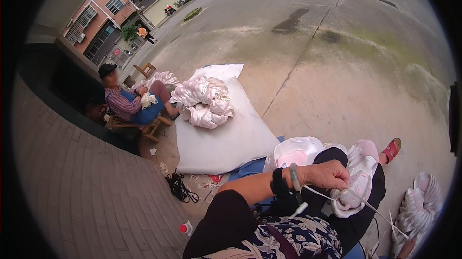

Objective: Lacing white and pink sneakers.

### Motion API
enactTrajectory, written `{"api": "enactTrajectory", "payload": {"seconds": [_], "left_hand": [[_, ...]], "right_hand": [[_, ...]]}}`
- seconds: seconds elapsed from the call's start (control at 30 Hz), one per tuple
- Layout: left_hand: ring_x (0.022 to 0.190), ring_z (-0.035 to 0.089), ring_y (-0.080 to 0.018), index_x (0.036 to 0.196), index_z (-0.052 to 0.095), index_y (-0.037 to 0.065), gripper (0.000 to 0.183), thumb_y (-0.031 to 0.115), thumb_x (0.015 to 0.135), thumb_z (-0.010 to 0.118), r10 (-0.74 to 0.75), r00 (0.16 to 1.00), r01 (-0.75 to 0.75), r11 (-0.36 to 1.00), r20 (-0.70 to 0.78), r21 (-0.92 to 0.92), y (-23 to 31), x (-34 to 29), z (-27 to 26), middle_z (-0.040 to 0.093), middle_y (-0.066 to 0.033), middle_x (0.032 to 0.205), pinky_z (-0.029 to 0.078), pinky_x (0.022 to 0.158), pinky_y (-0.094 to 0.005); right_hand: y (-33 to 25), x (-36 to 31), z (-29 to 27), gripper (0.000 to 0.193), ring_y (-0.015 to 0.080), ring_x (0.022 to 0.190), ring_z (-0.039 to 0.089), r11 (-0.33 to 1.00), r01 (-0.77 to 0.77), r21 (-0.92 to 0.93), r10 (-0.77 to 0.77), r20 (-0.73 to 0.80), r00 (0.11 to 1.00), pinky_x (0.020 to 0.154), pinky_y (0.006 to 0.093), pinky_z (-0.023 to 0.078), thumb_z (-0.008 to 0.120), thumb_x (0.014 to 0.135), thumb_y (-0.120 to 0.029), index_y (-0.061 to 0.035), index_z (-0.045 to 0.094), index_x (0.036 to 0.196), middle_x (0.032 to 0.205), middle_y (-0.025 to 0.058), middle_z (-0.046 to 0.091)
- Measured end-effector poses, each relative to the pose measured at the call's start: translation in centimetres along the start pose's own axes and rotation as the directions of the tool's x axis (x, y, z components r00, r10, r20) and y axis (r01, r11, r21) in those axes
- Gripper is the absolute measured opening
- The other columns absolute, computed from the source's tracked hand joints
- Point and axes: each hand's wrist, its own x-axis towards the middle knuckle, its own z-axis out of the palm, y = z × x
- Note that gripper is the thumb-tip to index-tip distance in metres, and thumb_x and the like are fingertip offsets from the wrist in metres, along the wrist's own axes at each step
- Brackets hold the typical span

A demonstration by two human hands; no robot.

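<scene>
A white and pale pink shoe upper rests across my dark-trousered lap. Over its opening my left hand is closed in a pinch on a white shoelace, with a pale green bangle and a black band at the wrist. From the shoe the lace stretches taut to the lower right. There my right hand, partly cut off by the picture's dark rim, has its fingers closed around the lace's other end. Beside my left hand lies another white and pink upper.
A bundle of uppers sits on a white sheet; another bundle lies on the ground at right. Another person sits at left, handling white laces. Black cord and a red-capped bottle are near the brick wall.
</scene>
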Motion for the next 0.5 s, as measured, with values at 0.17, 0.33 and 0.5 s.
{"api": "enactTrajectory", "payload": {"seconds": [0.17, 0.33, 0.5], "left_hand": [[0.061, 0.047, -0.0037, 0.082, 0.063, 0.000, 0.012, 0.011, 0.085, 0.060, 0.081, 0.996, -0.077, 0.986, -0.024, 0.148, 0.1, 3.9, 3.0, 0.055, -0.0015, 0.062, 0.041, 0.057, -0.0222], [0.051, 0.049, -0.0075, 0.076, 0.062, -0.002, 0.013, 0.010, 0.083, 0.060, 0.181, 0.982, -0.168, 0.965, -0.049, 0.202, -0.2, 7.4, 6.4, 0.057, -0.0058, 0.057, 0.041, 0.050, -0.0240], [0.057, 0.051, -0.0047, 0.080, 0.065, -0.002, 0.013, 0.010, 0.084, 0.062, -0.045, 0.997, 0.053, 0.987, -0.058, 0.151, -1.2, 6.6, 5.0, 0.059, -0.0025, 0.062, 0.042, 0.053, -0.0211]], "right_hand": [[-15.3, -3.1, 1.9, 0.039, 0.0254, 0.109, 0.054, 0.686, 0.361, 0.631, -0.473, 0.010, 0.881, 0.096, 0.0334, 0.038, 0.056, 0.083, -0.016, 0.0039, 0.053, 0.116, 0.116, 0.0146, 0.058], [-30.3, -10.9, -4.7, 0.033, 0.0239, 0.089, 0.058, 0.248, 0.268, 0.931, -0.853, 0.079, 0.516, 0.078, 0.0302, 0.043, 0.058, 0.088, -0.026, 0.0002, 0.055, 0.107, 0.097, 0.0141, 0.060], [-31.4, -11.0, -6.1, 0.016, 0.0227, 0.058, 0.054, 0.250, 0.299, 0.921, -0.768, 0.001, 0.640, 0.056, 0.0286, 0.043, 0.059, 0.087, -0.015, -0.0006, 0.060, 0.082, 0.065, 0.0088, 0.056]]}}
